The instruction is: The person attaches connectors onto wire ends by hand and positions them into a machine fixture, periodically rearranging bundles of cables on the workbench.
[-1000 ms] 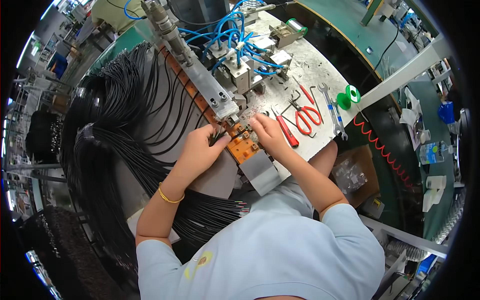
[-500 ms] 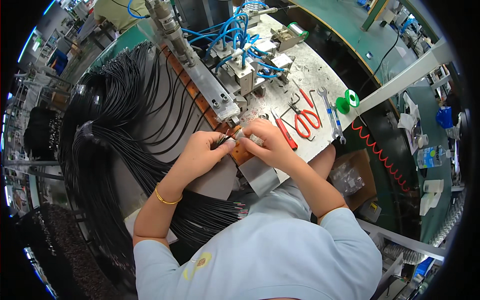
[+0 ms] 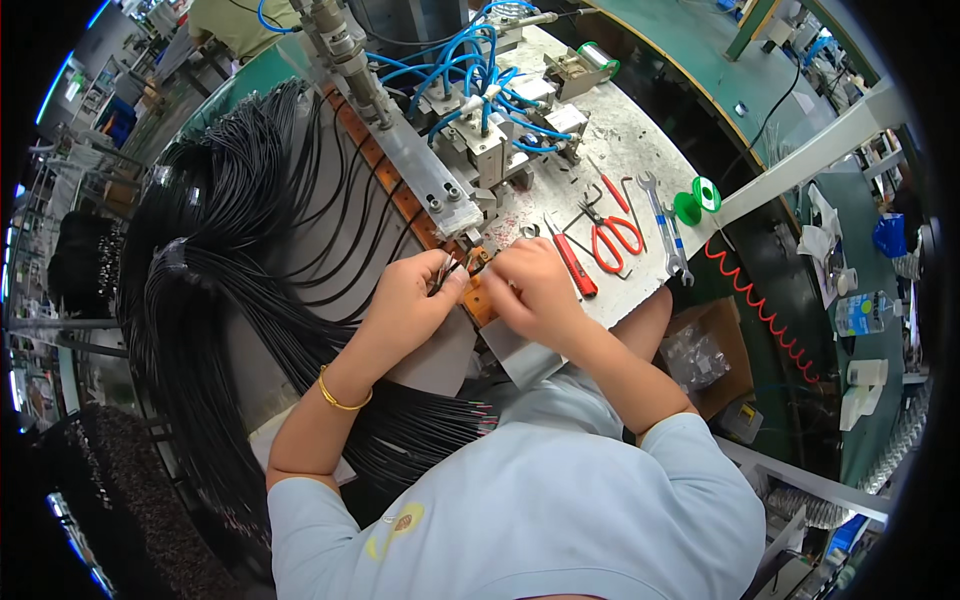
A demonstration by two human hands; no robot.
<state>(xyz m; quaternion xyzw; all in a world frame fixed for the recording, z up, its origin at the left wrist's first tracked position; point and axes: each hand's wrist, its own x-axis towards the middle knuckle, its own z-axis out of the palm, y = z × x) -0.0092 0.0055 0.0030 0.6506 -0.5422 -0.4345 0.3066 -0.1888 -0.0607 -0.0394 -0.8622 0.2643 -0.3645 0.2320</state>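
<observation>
My left hand [image 3: 412, 298] is closed in a pinch on the end of a black cable, just in front of the machine's metal clamp head [image 3: 457, 217]. My right hand [image 3: 533, 287] is curled shut beside it, knuckles up. Its fingertips meet near the left hand's over the orange-brown rail [image 3: 478, 306], and whatever they grip is hidden. A thick bundle of black cables [image 3: 225, 270] lies to the left. More cable ends with bared pinkish tips [image 3: 482, 410] rest below my left forearm.
Red-handled pliers [image 3: 617, 243], a red utility knife [image 3: 577, 268] and wrenches [image 3: 664, 230] lie on the pale metal plate to the right. Blue air tubes [image 3: 470, 60] crowd the machine. A green spool [image 3: 690, 203] stands at the plate's edge. A carton [image 3: 712, 360] sits lower right.
My right hand has turned over so its knuckles face up, and the pale piece that showed at its fingers is out of sight. The left hand has shifted slightly.
</observation>
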